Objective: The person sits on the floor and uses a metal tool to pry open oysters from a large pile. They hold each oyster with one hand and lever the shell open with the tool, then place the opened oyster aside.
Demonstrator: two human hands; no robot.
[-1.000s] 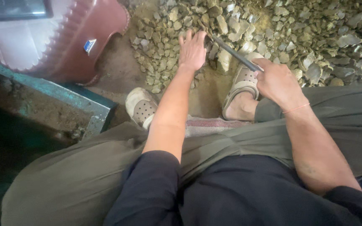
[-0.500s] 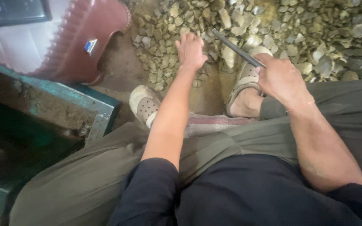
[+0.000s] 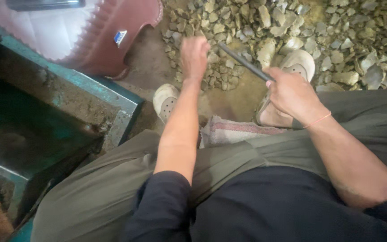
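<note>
I see broken stones (image 3: 319,40) heaped far ahead. My right hand (image 3: 292,94) is clenched around a dark metal rod (image 3: 242,62); my left hand (image 3: 194,56), blurred, fingers curled, touches the stones. A misjudged strike could hit those fingers.

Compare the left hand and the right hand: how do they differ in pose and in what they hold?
The right hand is closed around a dark metal rod; the left hand holds no tool. The left hand reaches forward onto the stone pieces; the right hand stays nearer the knee. Both arms are bare below dark sleeves.
</note>
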